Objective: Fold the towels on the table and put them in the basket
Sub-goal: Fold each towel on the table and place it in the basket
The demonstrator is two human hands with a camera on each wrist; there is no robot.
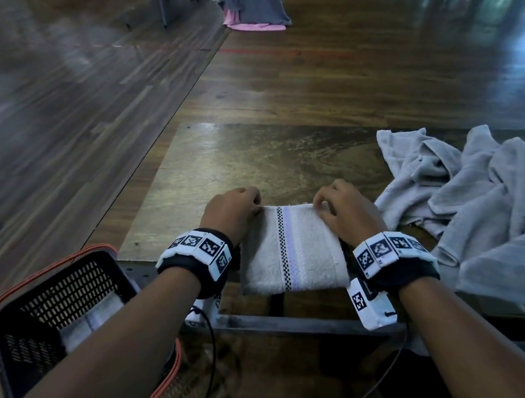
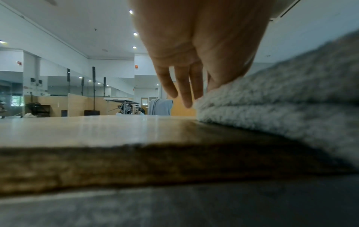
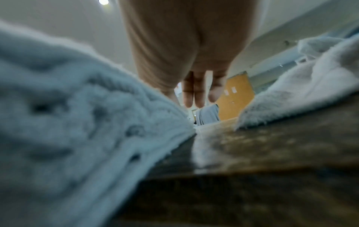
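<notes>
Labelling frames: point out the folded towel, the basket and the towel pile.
folded towel [image 1: 292, 251], head view, middle of its top face.
basket [image 1: 41, 275], head view, far rim.
towel pile [image 1: 496, 194], head view, middle of the heap.

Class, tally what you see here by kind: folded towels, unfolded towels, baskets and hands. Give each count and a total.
Folded towels: 2, one on the table, one in the basket
Unfolded towels: 1 crumpled heap, possibly more within
Baskets: 1
Hands: 2, left, right
Total: 6
</notes>
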